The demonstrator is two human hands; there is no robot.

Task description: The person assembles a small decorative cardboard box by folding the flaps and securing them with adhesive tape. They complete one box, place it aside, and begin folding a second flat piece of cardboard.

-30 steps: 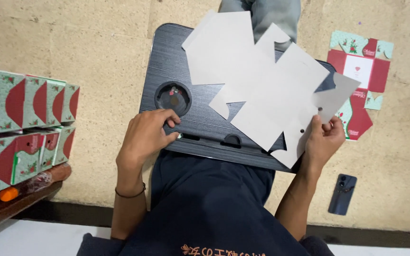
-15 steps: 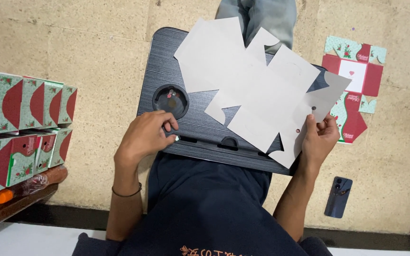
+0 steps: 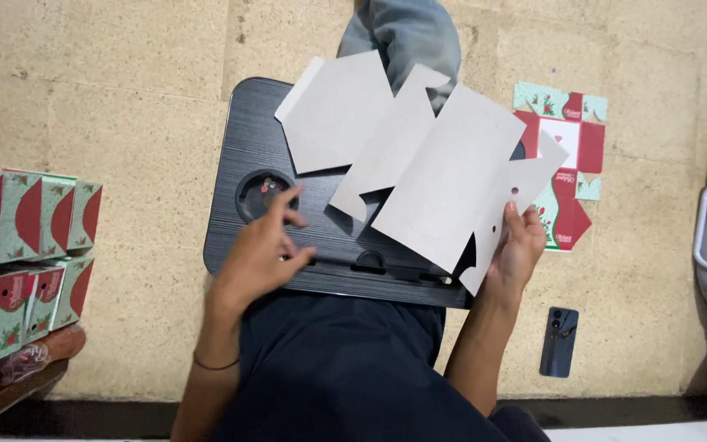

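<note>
Head view, looking straight down: I am seated on the floor (image 3: pixel 124 106) with a black lap tray (image 3: pixel 243 155) across my legs as the worktop. My right hand (image 3: pixel 517 250) holds a flat grey die-cut card blank (image 3: pixel 443 176) at its lower right corner, thumb on top near a small punched hole and the other fingers underneath. That grip is a pinch on the card's edge. I judge the hold sits at the corner so that most of the blank can rest flat on the tray with its plain side up.

My left hand (image 3: pixel 263 250) is apart from the card, over the tray's near left part, just below the round cup recess (image 3: pixel 265 195). Its fingers are loosely curled and partly spread, and I see nothing held in them.

The blank fans up and left from my right-hand grip, across the tray toward a grey trouser leg (image 3: pixel 403 33) at the top. On the floor just to the right lies another blank (image 3: pixel 570 155) with its printed green and red side up, partly under the grey one. A dark phone (image 3: pixel 559 342) lies near my right forearm. Assembled green and red boxes (image 3: pixel 26 217) are stacked at far left, well apart from both hands.
</note>
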